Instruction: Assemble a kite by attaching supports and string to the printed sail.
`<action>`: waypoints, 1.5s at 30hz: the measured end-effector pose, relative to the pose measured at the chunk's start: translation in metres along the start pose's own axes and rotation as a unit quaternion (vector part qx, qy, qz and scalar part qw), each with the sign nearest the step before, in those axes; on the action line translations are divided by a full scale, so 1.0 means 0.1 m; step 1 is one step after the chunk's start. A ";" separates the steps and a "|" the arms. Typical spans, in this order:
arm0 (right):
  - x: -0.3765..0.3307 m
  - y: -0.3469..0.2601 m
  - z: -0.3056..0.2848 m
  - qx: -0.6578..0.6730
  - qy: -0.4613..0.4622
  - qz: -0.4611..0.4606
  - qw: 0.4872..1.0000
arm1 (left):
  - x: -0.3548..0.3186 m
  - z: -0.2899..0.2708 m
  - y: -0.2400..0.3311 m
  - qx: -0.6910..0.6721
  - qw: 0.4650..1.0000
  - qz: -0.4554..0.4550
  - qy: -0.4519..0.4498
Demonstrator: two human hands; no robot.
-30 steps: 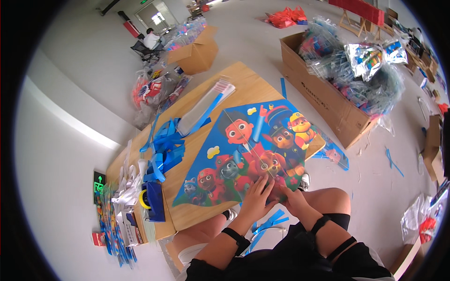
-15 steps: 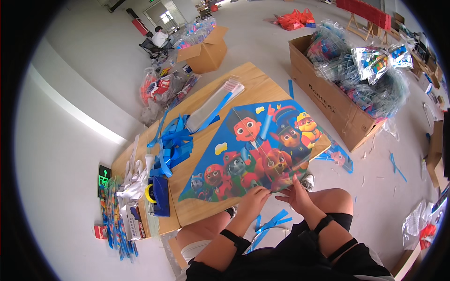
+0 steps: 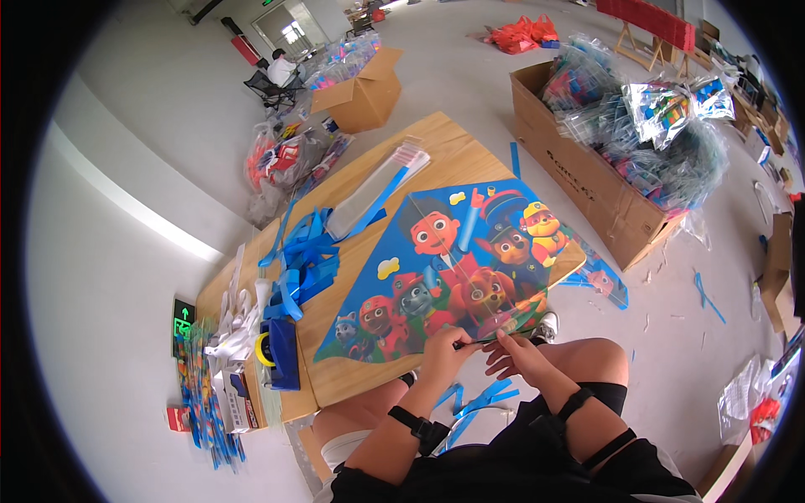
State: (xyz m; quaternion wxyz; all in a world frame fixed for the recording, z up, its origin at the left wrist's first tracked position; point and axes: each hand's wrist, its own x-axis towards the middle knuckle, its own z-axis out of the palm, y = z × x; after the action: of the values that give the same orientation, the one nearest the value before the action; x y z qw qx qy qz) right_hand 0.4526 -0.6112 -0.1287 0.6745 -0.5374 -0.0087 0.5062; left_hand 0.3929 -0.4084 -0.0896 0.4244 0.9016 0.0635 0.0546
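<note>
A blue kite (image 3: 436,281) printed with cartoon figures lies across the wooden table (image 3: 335,381), its near edge overhanging toward my lap. At that edge my left hand (image 3: 446,350) is closed, pinching the kite's rim and a thin dark strip or rod. My right hand (image 3: 517,356) is beside it, thumb and forefinger on the same edge and the other fingers loosely curled below. Exactly what lies between the fingertips is too small to tell. Thin rods run across the kite's face.
Blue ribbon strips (image 3: 310,264) and clear plastic sleeves (image 3: 369,197) lie on the table's left. A blue tape dispenser (image 3: 283,352) stands at its left edge. A large cardboard box (image 3: 579,168) of bagged goods stands right. Farther back, a person (image 3: 281,69) sits near an open carton (image 3: 365,96).
My left hand has turned and lifted slightly at the kite's edge. My right hand has shifted left, its fingers curling under the edge. The near rim now bends up a little.
</note>
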 end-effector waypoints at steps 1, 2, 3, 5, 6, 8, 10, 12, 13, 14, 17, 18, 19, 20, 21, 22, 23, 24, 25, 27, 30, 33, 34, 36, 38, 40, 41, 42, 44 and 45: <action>0.00 0.01 -0.02 0.001 0.002 -0.001 1.000 | 0.02 0.01 -0.01 -0.031 0.999 -0.027 -0.002; 0.00 -0.01 -0.01 0.006 0.001 0.019 1.000 | 0.03 0.01 -0.03 -0.061 0.997 -0.056 -0.002; 0.00 -0.03 0.00 0.010 0.000 0.038 0.999 | 0.04 0.01 -0.06 -0.061 0.997 -0.056 -0.003; -0.02 -0.05 0.06 0.010 0.010 0.047 0.999 | 0.07 -0.01 -0.11 -0.120 0.986 -0.110 0.029; -0.05 -0.08 0.08 0.009 0.022 0.056 0.998 | 0.07 -0.02 -0.13 -0.122 0.986 -0.113 0.034; -0.05 -0.07 0.05 -0.011 -0.026 0.084 0.996 | 0.09 -0.02 -0.14 -0.120 0.985 -0.115 0.049; -0.04 -0.04 0.02 -0.039 -0.130 0.115 0.984 | 0.09 -0.02 -0.14 -0.117 0.984 -0.118 0.067; -0.07 -0.05 0.05 -0.052 -0.168 0.121 0.977 | 0.11 -0.02 -0.11 -0.116 0.982 -0.131 0.070; -0.07 -0.05 0.07 -0.065 -0.208 0.127 0.968 | 0.11 -0.02 -0.09 -0.116 0.982 -0.132 0.070; -0.07 -0.05 0.06 -0.056 -0.213 0.127 0.967 | 0.11 -0.04 -0.02 -0.099 0.985 -0.126 0.062; -0.03 0.00 -0.01 -0.008 -0.229 0.048 0.972 | 0.16 -0.06 0.06 -0.075 0.988 -0.127 0.037; -0.05 0.00 0.00 -0.008 -0.229 0.049 0.972 | 0.17 -0.07 0.06 -0.067 0.989 -0.133 0.020; -0.07 0.00 0.00 0.075 -0.223 -0.025 0.972 | 0.19 -0.08 0.04 -0.068 0.988 -0.134 0.020; -0.08 -0.02 0.00 0.158 -0.215 -0.099 0.959 | 0.21 -0.09 0.02 -0.062 0.989 -0.138 0.009; -0.07 -0.02 -0.02 0.157 -0.215 -0.099 0.959 | 0.23 -0.09 0.01 -0.055 0.988 -0.142 -0.003; -0.04 -0.01 -0.06 0.182 -0.184 -0.107 0.960 | 0.23 -0.09 0.00 -0.056 0.988 -0.142 -0.003; -0.03 -0.03 -0.07 0.207 -0.152 -0.114 0.960 | 0.23 -0.09 0.01 -0.068 0.986 -0.150 -0.003; -0.03 -0.04 -0.07 0.212 -0.120 -0.109 0.964 | 0.24 -0.09 0.02 -0.081 0.984 -0.159 -0.004; -0.05 -0.04 -0.06 0.212 -0.119 -0.109 0.964 | 0.24 -0.06 0.00 -0.082 0.984 -0.158 -0.005; -0.12 -0.13 0.06 0.124 -0.092 -0.110 0.982 | 0.21 -0.04 -0.10 -0.109 0.987 -0.113 0.033; -0.16 -0.05 0.06 0.119 -0.202 -0.129 0.964 | 0.20 0.00 -0.23 -0.094 0.994 -0.057 0.013; -0.06 0.01 0.05 0.218 -0.044 -0.207 0.953 | 0.20 0.03 -0.15 -0.053 0.997 -0.063 0.002; 0.01 0.02 0.05 0.276 0.028 -0.233 0.932 | 0.21 0.05 -0.12 -0.054 0.997 -0.063 0.000; 0.05 -0.01 0.06 0.241 0.099 -0.243 0.934 | 0.20 0.04 -0.10 -0.025 0.996 -0.088 -0.015; 0.06 0.00 0.03 0.126 0.212 -0.182 0.952 | 0.18 0.05 -0.10 -0.029 0.995 -0.091 -0.014; 0.05 0.06 0.04 -0.020 0.249 -0.153 0.956 | 0.16 0.05 -0.12 -0.033 0.995 -0.092 -0.013; 0.04 0.09 0.06 -0.165 0.279 -0.119 0.938 | 0.16 0.05 -0.13 -0.037 0.996 -0.083 0.004; 0.05 0.14 0.05 -0.281 0.298 -0.236 0.881 | 0.15 0.05 -0.15 -0.041 0.996 -0.073 0.020; 0.04 0.14 0.02 -0.256 0.288 -0.207 0.900 | 0.16 0.04 -0.12 -0.048 0.996 -0.066 0.032; 0.03 0.13 0.01 -0.230 0.277 -0.177 0.916 | 0.17 0.03 -0.08 -0.055 0.996 -0.059 0.044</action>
State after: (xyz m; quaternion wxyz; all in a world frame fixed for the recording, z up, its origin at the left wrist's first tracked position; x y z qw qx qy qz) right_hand 0.4446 -0.6098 -0.1390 0.5859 -0.7862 -0.0329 0.1937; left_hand 0.4100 -0.4029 -0.0975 0.4730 0.8681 0.1321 0.0721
